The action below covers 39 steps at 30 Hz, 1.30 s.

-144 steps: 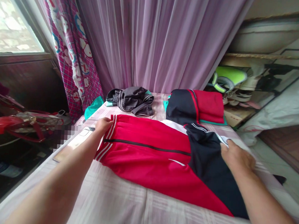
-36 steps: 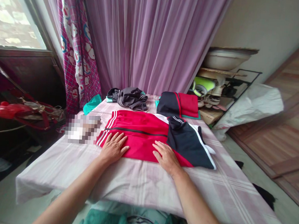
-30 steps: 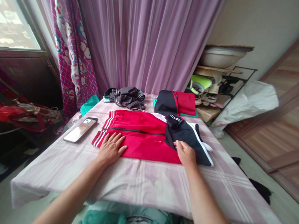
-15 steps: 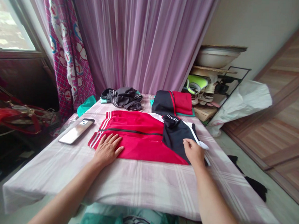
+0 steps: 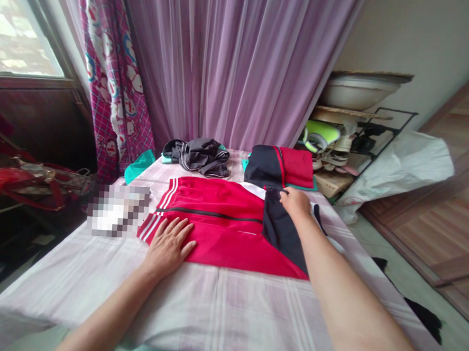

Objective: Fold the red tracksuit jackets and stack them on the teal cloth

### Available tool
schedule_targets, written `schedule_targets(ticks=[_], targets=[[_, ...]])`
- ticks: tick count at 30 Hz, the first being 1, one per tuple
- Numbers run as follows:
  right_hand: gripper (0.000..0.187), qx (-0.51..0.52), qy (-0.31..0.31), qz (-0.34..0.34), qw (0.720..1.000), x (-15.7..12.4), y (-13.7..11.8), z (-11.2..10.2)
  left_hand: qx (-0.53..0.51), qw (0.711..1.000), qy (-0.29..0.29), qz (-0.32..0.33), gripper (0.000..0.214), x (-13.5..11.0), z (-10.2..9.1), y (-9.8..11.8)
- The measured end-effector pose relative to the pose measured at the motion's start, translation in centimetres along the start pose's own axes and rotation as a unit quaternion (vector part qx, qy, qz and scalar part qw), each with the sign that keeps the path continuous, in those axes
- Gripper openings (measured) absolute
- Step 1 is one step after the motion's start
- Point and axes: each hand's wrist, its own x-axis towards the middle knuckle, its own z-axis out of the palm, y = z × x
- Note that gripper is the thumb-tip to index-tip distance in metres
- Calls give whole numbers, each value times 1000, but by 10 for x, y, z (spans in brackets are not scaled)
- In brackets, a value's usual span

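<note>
A red, black and white zip-up track jacket lies folded flat on the table, its white-striped hem to the left. My left hand rests palm down on the lower left of the red cloth, fingers spread. At the far edge of the black part, my right hand has its fingers closed on the jacket's fabric. My right forearm covers some of the jacket's right end.
Behind the jacket lie a crumpled dark garment and a folded black-and-red garment. A pixelated patch covers the thing at the table's left. A checked cloth covers the table. A rack with a basin stands at right.
My right hand has moved from the near right of the jacket to the far edge of its black part. My left hand stays on the red cloth. The view has shifted slightly.
</note>
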Motion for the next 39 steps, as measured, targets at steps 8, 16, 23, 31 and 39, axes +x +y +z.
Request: schedule_targets(ticks=[8, 16, 23, 31, 39], targets=[[43, 84, 188, -43, 978, 13, -1, -44, -2, 1000, 1, -1, 53, -1, 4, -2], [62, 0, -9, -259, 966, 30, -34, -10, -11, 1000, -3, -7, 51, -1, 3, -1], [49, -17, -63, -115, 991, 17, -13, 16, -11, 1000, -6, -2, 51, -1, 2, 0], [49, -33, -29, -38, 998, 49, 2, 34, 2, 1000, -4, 5, 54, -5, 6, -5], [66, 3, -105, 55, 993, 91, 6, 57, 39, 999, -1, 22, 56, -7, 4, -5]])
